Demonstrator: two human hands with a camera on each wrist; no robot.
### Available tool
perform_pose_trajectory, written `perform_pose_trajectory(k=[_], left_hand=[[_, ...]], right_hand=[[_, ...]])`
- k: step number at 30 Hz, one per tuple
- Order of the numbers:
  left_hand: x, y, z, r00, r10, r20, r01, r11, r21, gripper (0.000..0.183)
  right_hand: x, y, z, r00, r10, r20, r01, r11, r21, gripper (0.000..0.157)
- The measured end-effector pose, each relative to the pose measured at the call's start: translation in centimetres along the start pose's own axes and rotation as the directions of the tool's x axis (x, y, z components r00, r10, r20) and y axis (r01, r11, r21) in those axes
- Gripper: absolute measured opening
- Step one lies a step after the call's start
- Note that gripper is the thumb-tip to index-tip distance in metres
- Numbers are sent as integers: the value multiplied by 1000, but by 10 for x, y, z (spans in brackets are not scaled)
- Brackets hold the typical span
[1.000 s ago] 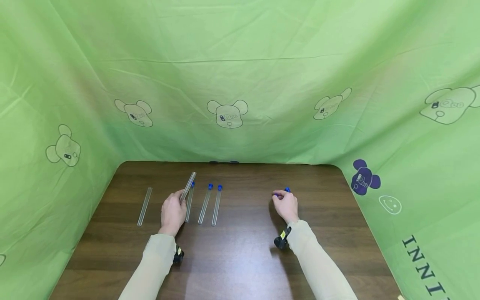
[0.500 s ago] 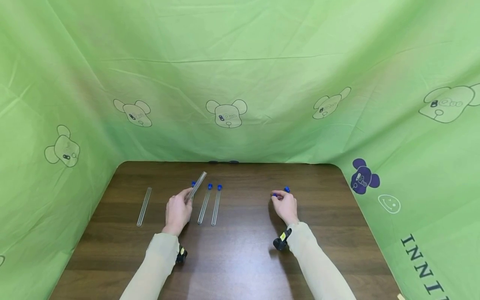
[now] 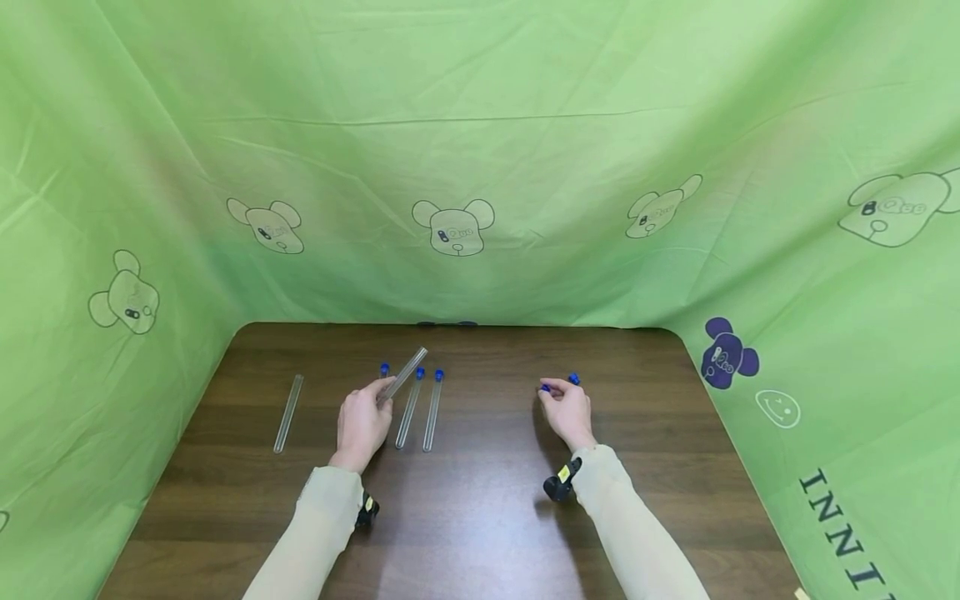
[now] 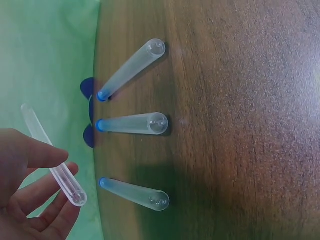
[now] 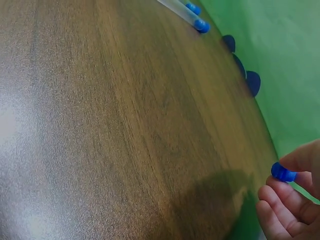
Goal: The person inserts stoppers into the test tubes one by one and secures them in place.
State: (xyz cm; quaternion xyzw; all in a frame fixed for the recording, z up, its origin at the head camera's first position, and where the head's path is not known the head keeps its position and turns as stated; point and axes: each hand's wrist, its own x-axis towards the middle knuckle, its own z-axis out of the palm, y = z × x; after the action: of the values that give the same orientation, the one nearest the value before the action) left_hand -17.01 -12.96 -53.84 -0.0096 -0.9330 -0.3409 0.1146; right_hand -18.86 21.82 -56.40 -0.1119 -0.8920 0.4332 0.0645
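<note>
Currently, three capped tubes (image 3: 432, 415) lie on the bench (image 3: 480, 517), one partly screened by my left grip (image 3: 363, 425), two to its right; I count those as finished. Pinched between thumb and fingers of that grip, an uncapped tube (image 3: 405, 372) tilts above the bench, its far end pointing away and to the right. Well apart from it, my right grip (image 3: 567, 414) pinches a loose blue cap (image 5: 284, 172) at the fingertips, tube and cap not yet joined. Outstanding, by my judgement, are two tubes: the one in my left grip and a bare tube (image 3: 288, 414) lying to the left of it, matched by the pinched cap and a second blue cap (image 3: 574, 378) just beyond my right grip.
</note>
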Motion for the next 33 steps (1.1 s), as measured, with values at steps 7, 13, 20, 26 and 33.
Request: perform_pose_trajectory(k=[7, 13, 20, 26, 33], left_hand=[[1, 4, 1, 1000, 12, 12, -12, 1000, 0, 36], [0, 8, 2, 999, 11, 38, -11, 1000, -4, 37], [-1, 9, 5, 999, 18, 43, -18, 1000, -3, 37], [-1, 11, 8, 998, 39, 50, -38, 999, -13, 37], [-2, 14, 10, 997, 47, 59, -47, 999, -5, 39]], right_hand=[[-2, -4, -1, 1000, 18, -7, -17, 1000, 19, 27], [-1, -5, -1, 1000, 15, -4, -15, 1000, 21, 28], [-2, -7, -2, 1000, -11, -11, 11, 1000, 22, 28], [-2, -9, -3, 1000, -15, -7, 15, 1000, 27, 28], [-2, -13, -3, 1000, -27, 6, 27, 999, 36, 28]])
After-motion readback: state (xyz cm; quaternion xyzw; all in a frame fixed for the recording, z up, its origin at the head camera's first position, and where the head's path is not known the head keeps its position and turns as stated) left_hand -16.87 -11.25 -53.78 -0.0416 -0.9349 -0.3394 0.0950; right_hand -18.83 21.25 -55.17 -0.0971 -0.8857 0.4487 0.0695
